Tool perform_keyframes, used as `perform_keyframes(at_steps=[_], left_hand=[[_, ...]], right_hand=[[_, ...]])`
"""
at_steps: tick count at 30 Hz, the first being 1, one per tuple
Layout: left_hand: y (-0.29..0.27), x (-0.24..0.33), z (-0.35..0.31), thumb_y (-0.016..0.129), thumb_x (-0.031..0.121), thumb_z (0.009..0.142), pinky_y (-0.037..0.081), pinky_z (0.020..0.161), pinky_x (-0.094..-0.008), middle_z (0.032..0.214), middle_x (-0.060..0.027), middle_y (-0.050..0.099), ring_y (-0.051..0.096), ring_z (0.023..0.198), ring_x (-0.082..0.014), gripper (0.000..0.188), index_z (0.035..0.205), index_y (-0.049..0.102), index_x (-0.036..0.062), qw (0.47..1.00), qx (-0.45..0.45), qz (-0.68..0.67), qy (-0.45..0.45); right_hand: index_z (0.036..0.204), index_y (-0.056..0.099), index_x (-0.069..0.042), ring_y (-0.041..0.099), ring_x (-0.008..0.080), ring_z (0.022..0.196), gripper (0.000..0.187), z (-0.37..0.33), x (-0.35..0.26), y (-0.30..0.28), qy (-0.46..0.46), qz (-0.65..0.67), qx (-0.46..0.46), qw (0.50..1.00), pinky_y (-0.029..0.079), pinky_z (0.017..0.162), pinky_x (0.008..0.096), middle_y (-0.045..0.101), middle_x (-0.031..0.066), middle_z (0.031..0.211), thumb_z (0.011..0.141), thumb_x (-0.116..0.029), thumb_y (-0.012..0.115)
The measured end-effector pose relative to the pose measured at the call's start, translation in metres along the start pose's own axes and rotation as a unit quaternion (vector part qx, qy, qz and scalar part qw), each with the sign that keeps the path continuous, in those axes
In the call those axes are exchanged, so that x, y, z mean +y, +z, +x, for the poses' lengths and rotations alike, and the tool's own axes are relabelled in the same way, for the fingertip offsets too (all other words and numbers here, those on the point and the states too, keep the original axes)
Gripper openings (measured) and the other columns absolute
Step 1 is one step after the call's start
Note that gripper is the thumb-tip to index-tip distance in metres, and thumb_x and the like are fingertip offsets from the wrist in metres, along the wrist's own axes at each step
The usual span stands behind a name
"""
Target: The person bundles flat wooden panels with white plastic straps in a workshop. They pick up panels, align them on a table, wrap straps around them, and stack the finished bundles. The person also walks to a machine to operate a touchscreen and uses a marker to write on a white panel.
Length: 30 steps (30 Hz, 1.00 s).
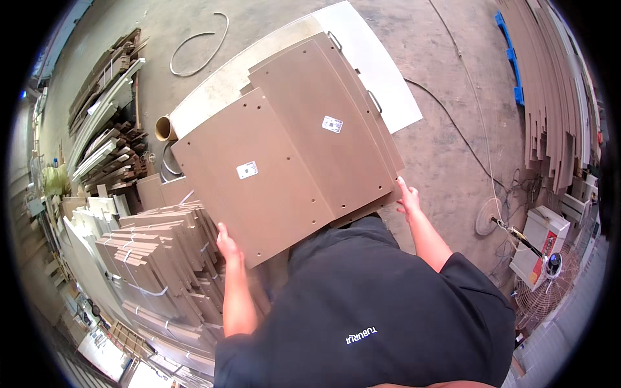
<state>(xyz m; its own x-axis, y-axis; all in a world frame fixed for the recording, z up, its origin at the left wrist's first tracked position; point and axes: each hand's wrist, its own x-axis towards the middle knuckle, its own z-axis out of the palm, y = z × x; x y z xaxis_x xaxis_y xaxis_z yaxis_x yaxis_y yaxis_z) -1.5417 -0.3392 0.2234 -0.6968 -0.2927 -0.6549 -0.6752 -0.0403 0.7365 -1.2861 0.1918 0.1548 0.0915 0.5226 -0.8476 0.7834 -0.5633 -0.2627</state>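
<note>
Two brown flat panels with drilled holes lie side by side before me, meeting or overlapping along a slanting seam. The left panel [220, 194] carries a small white label, and so does the right panel [310, 90]. My left hand [229, 244] grips the left panel at its lower left edge, thumb on top and fingers hidden beneath. At the lower right corner of the right panel my right hand [407, 196] is closed round the edge, thumb uppermost. Further brown boards show under the right panel, and a white sheet [381, 71] extends beyond them.
Bundled brown boards [149, 252] are stacked at my left. Farther left lies a pile of strips [107, 123]. A cardboard tube [164, 129] stands near the panels. On the right are a fan [550, 278], a cable [446, 116] across the floor and long brown boards [550, 97].
</note>
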Motion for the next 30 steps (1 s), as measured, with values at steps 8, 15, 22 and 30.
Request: perform_keyframes(at_steps=[8,15,22,30], left_hand=[[-0.088,-0.002,-0.015,0.051,0.042,0.109,0.054,0.096,-0.0374,0.125,-0.0128,0.068,0.067,0.111,-0.0245,0.054,0.13,0.061,-0.0066,0.998,0.06,-0.026,0.027],[-0.066,-0.024,0.019,0.05,0.045,0.109,0.055,0.09,-0.0363,0.115,-0.0105,0.071,0.068,0.102,-0.0219,0.053,0.122,0.065,-0.0046,1.0,-0.002,-0.006,0.022],[0.028,-0.076,0.019,0.052,0.048,0.108,0.055,0.083,-0.0373,0.107,-0.0121,0.071,0.067,0.094,-0.0204,0.055,0.115,0.065,-0.0052,0.998,0.0,0.056,0.039],[0.086,-0.117,0.01,0.053,0.056,0.104,0.052,0.083,-0.0498,0.093,-0.0295,0.071,0.068,0.091,-0.0448,0.069,0.102,0.064,-0.0117,0.96,-0.007,0.186,0.211]], right_hand=[[0.159,0.03,-0.005,0.04,0.0374,0.146,0.106,-0.044,0.062,0.086,0.067,0.274,-0.232,0.931,0.035,0.119,0.0562,0.04,0.0194,0.16,0.084,-0.062,0.078],[0.158,0.029,-0.006,0.045,0.0377,0.142,0.106,-0.059,0.066,0.084,-0.009,0.268,-0.145,0.952,0.042,0.113,0.0613,0.042,0.0175,0.157,0.084,-0.061,0.079],[0.157,0.033,-0.007,0.048,0.0379,0.139,0.101,-0.094,0.041,0.039,-0.045,0.233,-0.143,0.961,0.045,0.109,0.0627,0.046,0.0165,0.155,0.085,-0.062,0.077],[0.155,0.038,-0.005,0.053,0.0388,0.134,0.098,-0.111,0.036,0.025,-0.048,0.202,-0.133,0.969,0.048,0.105,0.0601,0.049,0.0177,0.152,0.085,-0.064,0.076]])
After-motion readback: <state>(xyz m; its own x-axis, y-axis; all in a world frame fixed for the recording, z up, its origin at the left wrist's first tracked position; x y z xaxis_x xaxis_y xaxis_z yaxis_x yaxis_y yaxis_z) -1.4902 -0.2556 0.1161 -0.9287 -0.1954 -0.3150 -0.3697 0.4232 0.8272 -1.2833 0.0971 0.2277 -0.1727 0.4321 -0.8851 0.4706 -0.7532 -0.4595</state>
